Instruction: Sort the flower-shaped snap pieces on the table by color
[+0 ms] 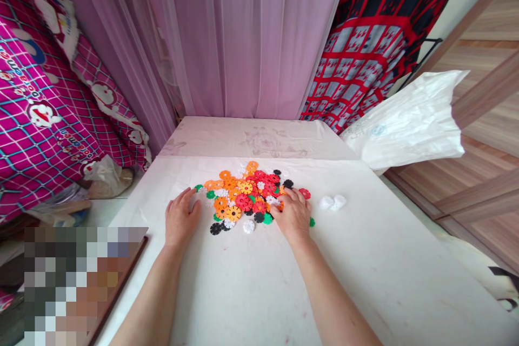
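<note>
A heap of flower-shaped plastic discs (244, 187) in red, orange, yellow, green, black and white lies loose on the white-covered table (243, 292). Just left of the heap, my left hand (181, 216) rests on the cloth, thumb apart from the fingers and nothing visible in it. My right hand (295, 215) reaches over the heap's right edge with its fingers spread. Its thumb and fingertips touch or hover over orange and white discs; which of these I cannot tell. Nearest me lie a white disc (248, 226) and a black disc (215, 228).
Small white clumps (332, 203) lie right of my right hand. A white plastic bag (409, 124) stands at the table's far right edge. Behind hang purple curtains (251, 38); pink patterned fabric (60, 97) is at left, a red-and-black patterned cloth (365, 48) at right.
</note>
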`<state>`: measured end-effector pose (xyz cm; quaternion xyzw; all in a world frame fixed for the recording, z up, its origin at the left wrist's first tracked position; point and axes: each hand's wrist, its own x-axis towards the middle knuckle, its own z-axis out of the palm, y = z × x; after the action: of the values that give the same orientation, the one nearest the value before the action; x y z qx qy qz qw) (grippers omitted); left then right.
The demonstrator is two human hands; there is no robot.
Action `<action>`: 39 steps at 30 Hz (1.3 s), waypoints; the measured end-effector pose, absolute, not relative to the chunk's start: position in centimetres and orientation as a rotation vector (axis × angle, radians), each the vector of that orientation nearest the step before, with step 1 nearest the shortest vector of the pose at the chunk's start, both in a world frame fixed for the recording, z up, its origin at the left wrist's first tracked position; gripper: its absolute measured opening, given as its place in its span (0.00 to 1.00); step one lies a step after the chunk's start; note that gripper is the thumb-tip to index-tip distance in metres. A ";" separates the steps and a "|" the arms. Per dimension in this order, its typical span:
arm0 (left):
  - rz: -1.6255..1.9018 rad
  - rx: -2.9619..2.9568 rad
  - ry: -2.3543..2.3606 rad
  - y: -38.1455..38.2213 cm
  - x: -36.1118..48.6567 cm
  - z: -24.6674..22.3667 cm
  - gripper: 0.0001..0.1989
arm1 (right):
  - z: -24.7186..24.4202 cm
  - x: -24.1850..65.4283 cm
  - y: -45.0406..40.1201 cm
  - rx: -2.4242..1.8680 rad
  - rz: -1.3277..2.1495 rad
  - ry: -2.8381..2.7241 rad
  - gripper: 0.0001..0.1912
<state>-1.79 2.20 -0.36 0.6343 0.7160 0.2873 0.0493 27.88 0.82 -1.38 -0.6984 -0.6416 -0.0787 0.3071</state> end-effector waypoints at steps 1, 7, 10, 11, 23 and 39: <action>0.875 1.934 2.182 2.2 -1.8 -0.4 0.20 | -1.4 28.0 0.9 -1.815 -0.213 -1.682 0.06; 0.856 1.940 2.181 2.2 -1.7 -0.1 0.21 | 0.3 27.2 0.5 -1.515 -0.107 -1.720 0.06; 0.857 1.929 2.183 2.1 -1.7 0.0 0.21 | 1.5 25.6 -0.8 -1.427 0.056 -1.927 0.05; 0.862 1.923 2.184 2.1 -1.6 0.0 0.21 | 1.8 25.1 -1.2 -1.422 0.097 -1.991 0.05; 0.860 1.887 2.179 2.1 -1.6 0.0 0.21 | 1.9 23.4 -2.4 -1.502 0.186 -2.181 0.05; 0.846 1.888 2.180 2.1 -1.6 0.0 0.21 | 2.5 23.4 -2.6 -1.504 0.201 -2.177 0.04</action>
<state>-1.58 2.07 0.00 0.6266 0.7238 0.2809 0.0679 23.43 -2.65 2.48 -0.5500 -0.7962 0.0733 0.2414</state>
